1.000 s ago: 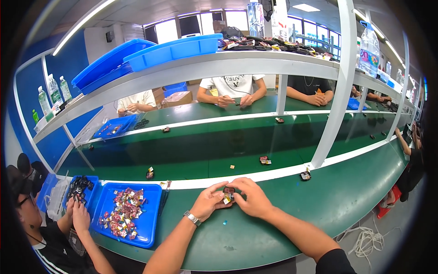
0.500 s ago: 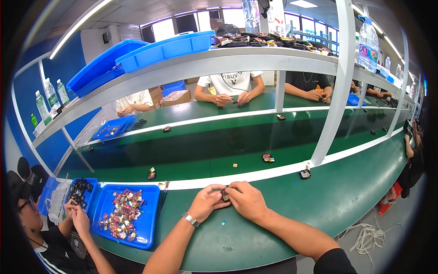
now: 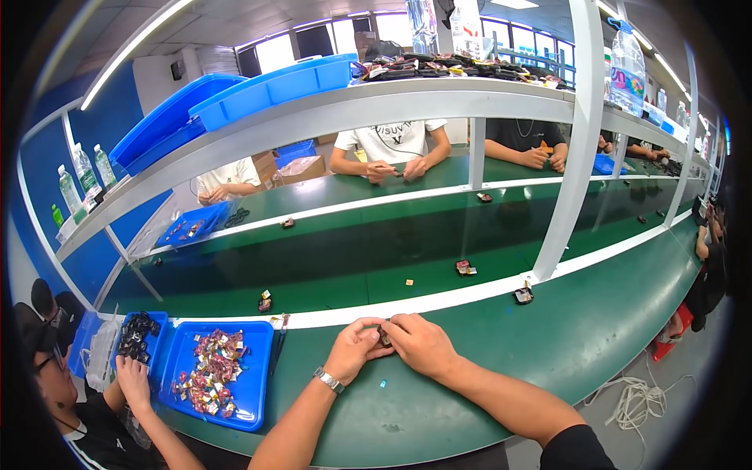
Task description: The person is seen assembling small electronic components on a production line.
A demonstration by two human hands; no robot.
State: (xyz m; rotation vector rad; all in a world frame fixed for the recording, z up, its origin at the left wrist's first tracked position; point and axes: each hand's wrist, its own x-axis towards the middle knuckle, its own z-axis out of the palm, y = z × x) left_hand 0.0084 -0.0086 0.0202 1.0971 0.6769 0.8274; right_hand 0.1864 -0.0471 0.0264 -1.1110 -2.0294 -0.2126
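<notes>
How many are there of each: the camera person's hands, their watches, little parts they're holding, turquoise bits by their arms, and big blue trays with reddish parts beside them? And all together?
Hands: 2 (left hand, right hand)
Watch: 1
Small dark part held, partly hidden: 1
Turquoise bit: 1
Big blue tray: 1
Total: 6

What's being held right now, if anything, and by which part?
A small dark piece, held between the left grip and the right grip. They cover much of it, so exactly which part is held cannot be told.
</notes>
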